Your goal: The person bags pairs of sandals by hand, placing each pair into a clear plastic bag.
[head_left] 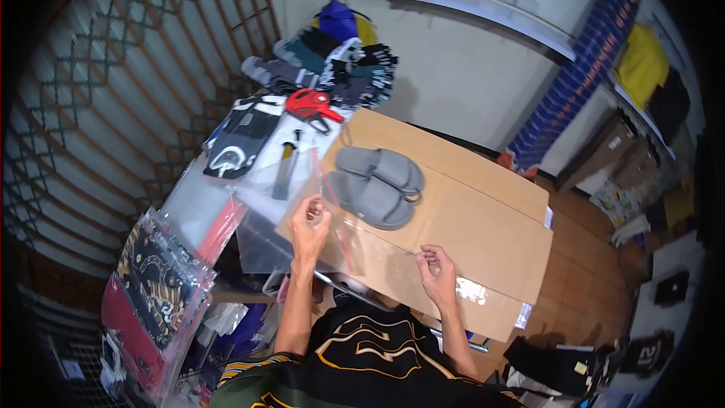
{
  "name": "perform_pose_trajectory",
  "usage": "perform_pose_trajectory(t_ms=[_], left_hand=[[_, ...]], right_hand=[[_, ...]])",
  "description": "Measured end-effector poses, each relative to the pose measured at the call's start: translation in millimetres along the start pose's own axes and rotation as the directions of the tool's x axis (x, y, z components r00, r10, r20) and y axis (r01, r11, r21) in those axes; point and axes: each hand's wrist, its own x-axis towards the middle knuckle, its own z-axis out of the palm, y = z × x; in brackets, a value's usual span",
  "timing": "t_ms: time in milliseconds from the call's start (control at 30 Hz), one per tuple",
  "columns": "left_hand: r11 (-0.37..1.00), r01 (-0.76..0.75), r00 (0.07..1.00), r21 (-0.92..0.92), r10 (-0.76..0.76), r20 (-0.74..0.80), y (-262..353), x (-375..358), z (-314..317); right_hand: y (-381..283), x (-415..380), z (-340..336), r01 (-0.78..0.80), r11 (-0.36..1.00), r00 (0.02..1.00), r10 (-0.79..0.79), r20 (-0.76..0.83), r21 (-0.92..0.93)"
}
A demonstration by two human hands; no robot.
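Left hand [310, 219] fingers pinched on a clear plastic bag [302, 211], just left of the grey slippers [375, 185] on the cardboard-covered counter [483, 234]. Right hand [436, 270] fingers curled together below the slippers, pinching the bag's edge.

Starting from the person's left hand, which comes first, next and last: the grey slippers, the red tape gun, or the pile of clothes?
From the left hand:
1. Grey slippers, just beyond it on the cardboard.
2. Red tape gun, farther up the table.
3. Pile of clothes, at the table's far end.
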Motion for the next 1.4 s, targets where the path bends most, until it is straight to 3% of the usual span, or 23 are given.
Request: perform_pose_trajectory(t_ms=[200,333,400,467,567,667,767,867,967,1000,1067,1133,1300,1367,1400], left_hand=[[0.979,-0.175,0.920,-0.109,0.202,0.335,79,-64,84],[0.936,-0.273,0.743,-0.223,0.352,0.570,117,-104,127],[0.893,-0.329,0.580,-0.307,0.447,0.681,133,-119,144],[0.865,-0.361,0.488,-0.349,0.494,0.720,143,-133,160],[0.838,-0.394,0.285,-0.376,0.501,0.817,159,-147,178],[0.883,-0.304,0.200,-0.358,0.426,0.882,173,-160,194],[0.856,-0.331,0.065,-0.397,0.440,0.895,179,-168,214],[0.814,-0.382,-0.009,-0.437,0.470,0.883,187,-174,232],[0.806,-0.401,-0.038,-0.436,0.461,0.887,194,-173,252],[0.783,-0.427,-0.045,-0.452,0.481,0.876,195,-172,260],[0.793,-0.386,-0.019,-0.472,0.504,0.863,196,-170,281],[0.726,-0.498,0.010,-0.474,0.551,0.834,200,-162,303],[0.671,-0.537,0.024,-0.511,0.618,0.786,203,-144,375],[0.661,-0.550,0.097,-0.511,0.658,0.747,210,-143,401],[0.656,-0.549,0.088,-0.518,0.662,0.745,212,-144,416]], right_hand=[[-5,11,-69,0.035,0.999,0.995,-0.033,-0.096,0.016],[-13,15,-116,0.069,0.995,0.974,-0.082,-0.213,-0.067],[-5,14,-138,0.100,0.989,0.954,-0.126,-0.270,-0.110],[18,11,-162,0.182,0.922,0.915,-0.287,-0.285,-0.342],[42,-5,-198,0.091,0.923,0.936,-0.208,-0.286,-0.374],[60,-26,-221,-0.029,0.946,0.887,-0.125,-0.445,-0.323],[72,-52,-243,-0.128,0.925,0.815,-0.108,-0.569,-0.358],[81,-77,-260,-0.224,0.921,0.731,-0.057,-0.680,-0.317],[99,-99,-272,-0.286,0.936,0.567,-0.008,-0.824,-0.206],[105,-107,-275,-0.292,0.935,0.559,-0.005,-0.829,-0.202],[112,-118,-281,-0.401,0.901,0.441,0.029,-0.897,-0.167],[112,-124,-285,-0.416,0.894,0.408,0.017,-0.913,-0.169],[130,-134,-294,-0.511,0.854,0.280,0.061,-0.958,-0.095],[145,-130,-292,-0.478,0.875,0.236,0.041,-0.971,-0.079],[150,-127,-292,-0.440,0.895,0.203,0.021,-0.979,-0.072]])
